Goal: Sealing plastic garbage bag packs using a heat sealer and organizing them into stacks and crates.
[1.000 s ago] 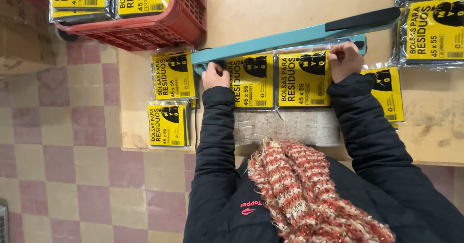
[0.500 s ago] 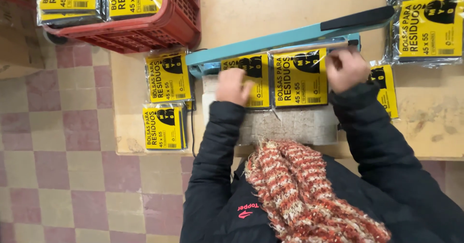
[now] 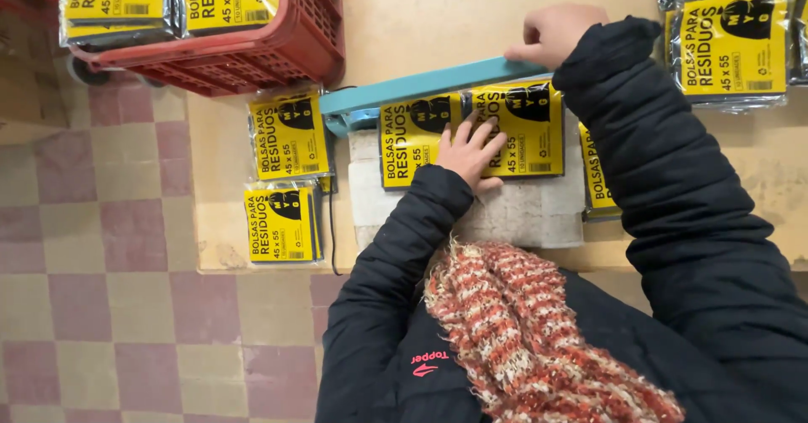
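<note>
Two yellow packets (image 3: 471,133) under the teal sealer bar (image 3: 421,86) on the counter (image 3: 421,19), left hand (image 3: 470,155) flat on them, fingers spread; right hand (image 3: 551,34) fingers curled on the bar; sealed packets fill the red crate (image 3: 278,53)

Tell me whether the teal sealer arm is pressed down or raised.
Down: the long teal sealer arm lies across the two yellow-labelled bag packs' top edges, the right hand on it.
</note>
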